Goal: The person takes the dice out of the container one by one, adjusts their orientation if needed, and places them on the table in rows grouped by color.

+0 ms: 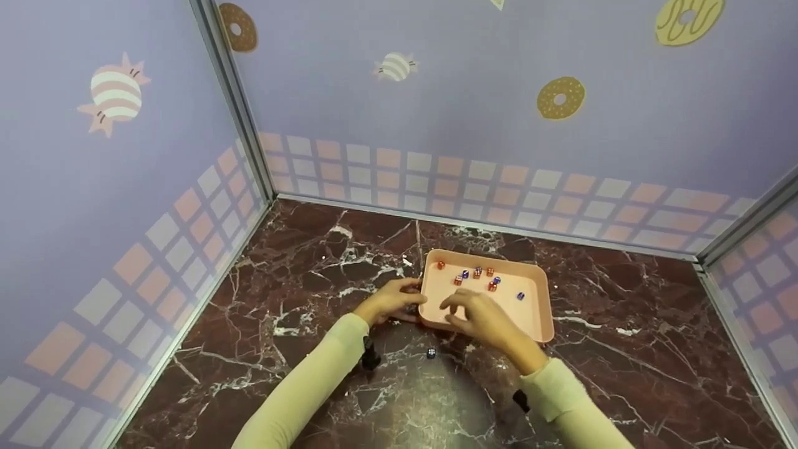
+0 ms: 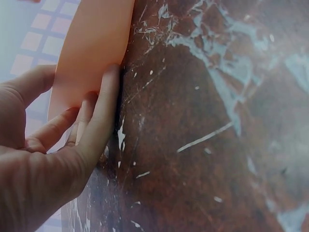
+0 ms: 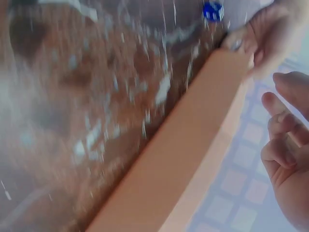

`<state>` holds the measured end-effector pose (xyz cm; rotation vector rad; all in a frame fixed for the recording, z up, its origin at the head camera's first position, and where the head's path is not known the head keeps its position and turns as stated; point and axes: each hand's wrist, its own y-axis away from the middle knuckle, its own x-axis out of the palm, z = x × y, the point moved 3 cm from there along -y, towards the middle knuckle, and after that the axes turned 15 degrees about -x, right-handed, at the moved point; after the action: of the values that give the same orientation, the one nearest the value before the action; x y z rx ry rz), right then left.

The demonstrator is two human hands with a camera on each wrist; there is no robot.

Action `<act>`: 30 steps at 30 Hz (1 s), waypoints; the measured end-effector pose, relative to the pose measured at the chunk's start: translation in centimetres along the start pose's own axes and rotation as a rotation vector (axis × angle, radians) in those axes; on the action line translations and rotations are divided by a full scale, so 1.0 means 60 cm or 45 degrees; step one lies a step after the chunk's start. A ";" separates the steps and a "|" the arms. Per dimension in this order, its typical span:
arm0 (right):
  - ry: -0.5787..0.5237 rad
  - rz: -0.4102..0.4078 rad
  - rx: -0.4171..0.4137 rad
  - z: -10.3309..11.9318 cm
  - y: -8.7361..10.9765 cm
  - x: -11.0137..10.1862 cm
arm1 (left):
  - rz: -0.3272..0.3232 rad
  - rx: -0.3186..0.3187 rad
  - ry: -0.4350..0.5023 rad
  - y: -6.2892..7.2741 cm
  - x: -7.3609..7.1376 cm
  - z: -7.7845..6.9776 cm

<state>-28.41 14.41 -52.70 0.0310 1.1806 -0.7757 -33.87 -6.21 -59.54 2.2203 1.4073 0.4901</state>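
Left hand steadies a tray of dice while the right hand hangs over its near side

A shallow peach tray (image 1: 543,305) stands on a dark red marbled table (image 1: 623,368), its opening upward. Small red and blue dice lie inside, mostly in the far half. One red die (image 1: 441,265) sits in the far left corner; a blue die (image 1: 520,296) lies well apart toward the right side; the rest form a loose group between them, some touching or nearly so.

The left hand (image 1: 393,300) holds the tray at its left side by the near corner, the thumb on the rim and the fingers against the outer wall. The right hand (image 1: 486,317) is over the near part of the tray, its fingers loosely bent and a little parted, thumb close to the index finger, with nothing visible in its grasp.

Just outside the tray, on the near side and toward the left, a dark blue die (image 1: 431,353) rests on the table. Pale sleeves (image 1: 312,380) cover both forearms.

Beyond the table's far edge rises a lilac back wall (image 1: 474,93) with printed sweets, doughnuts and a band of pink and white squares. Similar panels stand left and right, and a grey metal post (image 1: 234,100) marks the far left corner.
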 end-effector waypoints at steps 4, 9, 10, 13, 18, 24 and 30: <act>-0.046 -0.124 0.070 -0.041 -0.003 -0.016 | -0.017 -0.005 0.010 -0.001 -0.002 -0.002; -0.040 -0.297 0.264 -0.095 0.000 -0.023 | -0.045 -0.005 -0.001 0.001 -0.003 -0.004; -0.019 -0.316 0.296 -0.104 0.001 -0.022 | -0.048 -0.004 -0.007 0.002 -0.003 -0.003; 0.024 -0.329 0.386 -0.126 0.004 -0.019 | -0.051 -0.007 -0.016 0.002 0.001 -0.001; 0.057 -0.217 0.472 -0.149 -0.004 -0.010 | -0.055 -0.008 -0.001 -0.002 0.005 0.005; 0.101 -0.183 0.523 -0.163 -0.016 0.008 | -0.059 -0.013 0.005 -0.004 0.005 0.011; 0.140 -0.203 0.572 -0.169 -0.021 0.024 | -0.063 0.008 -0.023 -0.003 0.005 0.011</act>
<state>-37.12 16.86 -57.60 0.3586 1.1005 -1.1814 -33.57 -6.00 -60.17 2.1835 1.4526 0.4488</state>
